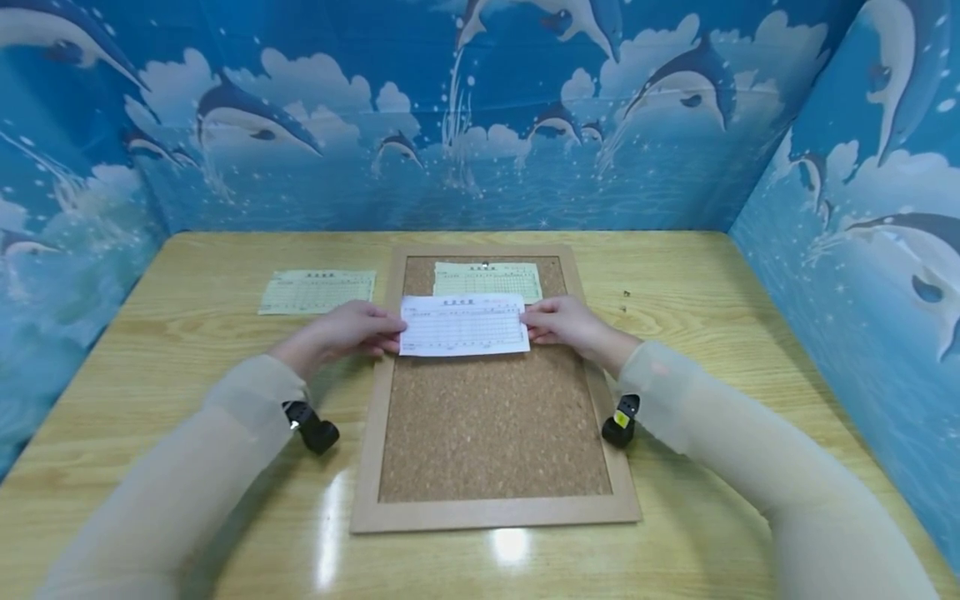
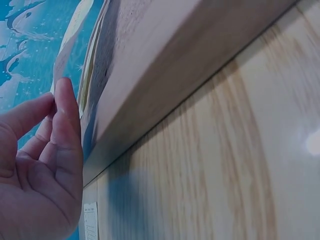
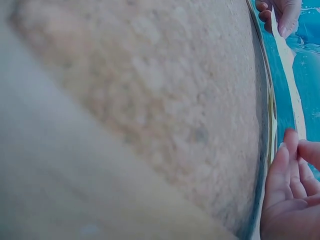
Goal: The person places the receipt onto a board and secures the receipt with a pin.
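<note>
A white printed form slip (image 1: 463,327) is stretched between both hands over the upper part of a framed cork board (image 1: 495,425). My left hand (image 1: 351,327) pinches its left edge between thumb and fingers. The right edge is pinched by my right hand (image 1: 573,325). In the left wrist view the slip (image 2: 70,40) stands a little off the board. Behind it, a green form slip (image 1: 487,279) lies at the board's top, with a small pin at its upper edge; its lower part is hidden by the white slip.
Another green form slip (image 1: 318,292) lies on the wooden table (image 1: 187,350), left of the board. Two tiny dark items (image 1: 626,294) lie to the board's right. A dolphin-print cloth (image 1: 337,150) hangs behind and along the sides.
</note>
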Action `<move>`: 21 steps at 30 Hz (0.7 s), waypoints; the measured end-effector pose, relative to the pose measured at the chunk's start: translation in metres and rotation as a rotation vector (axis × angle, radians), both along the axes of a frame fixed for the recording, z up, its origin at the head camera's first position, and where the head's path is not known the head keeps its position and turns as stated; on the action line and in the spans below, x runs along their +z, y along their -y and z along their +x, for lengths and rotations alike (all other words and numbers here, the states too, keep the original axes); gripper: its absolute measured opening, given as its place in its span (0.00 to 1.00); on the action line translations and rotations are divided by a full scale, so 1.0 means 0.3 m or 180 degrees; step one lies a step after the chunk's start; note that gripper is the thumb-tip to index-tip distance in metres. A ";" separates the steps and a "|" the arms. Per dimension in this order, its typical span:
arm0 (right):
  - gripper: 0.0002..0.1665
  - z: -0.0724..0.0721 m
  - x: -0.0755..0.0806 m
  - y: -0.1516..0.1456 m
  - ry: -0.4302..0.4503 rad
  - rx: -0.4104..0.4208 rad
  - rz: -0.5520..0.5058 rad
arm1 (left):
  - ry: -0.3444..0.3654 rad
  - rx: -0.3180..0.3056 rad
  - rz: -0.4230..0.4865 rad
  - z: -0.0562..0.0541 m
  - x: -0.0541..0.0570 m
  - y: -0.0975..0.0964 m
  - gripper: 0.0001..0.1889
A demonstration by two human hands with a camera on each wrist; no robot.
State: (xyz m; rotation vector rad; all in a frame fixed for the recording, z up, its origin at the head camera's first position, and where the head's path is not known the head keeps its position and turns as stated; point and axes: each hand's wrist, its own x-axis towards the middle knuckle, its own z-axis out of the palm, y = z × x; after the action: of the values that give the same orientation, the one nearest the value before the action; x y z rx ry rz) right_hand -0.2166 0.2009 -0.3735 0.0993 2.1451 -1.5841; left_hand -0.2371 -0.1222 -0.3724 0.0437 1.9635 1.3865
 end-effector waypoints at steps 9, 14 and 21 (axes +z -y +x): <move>0.21 -0.002 -0.001 -0.024 -0.0068 -0.0005 0.0184 | -0.0013 -0.0009 -0.0041 -0.005 -0.004 -0.024 0.13; 0.20 -0.005 -0.003 -0.037 -0.0070 0.0027 0.0287 | -0.0041 -0.0054 -0.0152 -0.005 0.005 -0.040 0.15; 0.19 -0.004 -0.001 -0.052 -0.0077 0.0038 0.0360 | -0.0037 -0.0088 -0.0174 -0.009 0.003 -0.059 0.16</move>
State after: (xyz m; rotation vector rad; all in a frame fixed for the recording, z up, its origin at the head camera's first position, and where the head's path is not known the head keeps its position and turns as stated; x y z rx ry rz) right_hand -0.2177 0.2166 -0.3738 0.1041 2.2492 -1.4641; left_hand -0.2398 -0.1046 -0.3716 0.0534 2.0020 1.3172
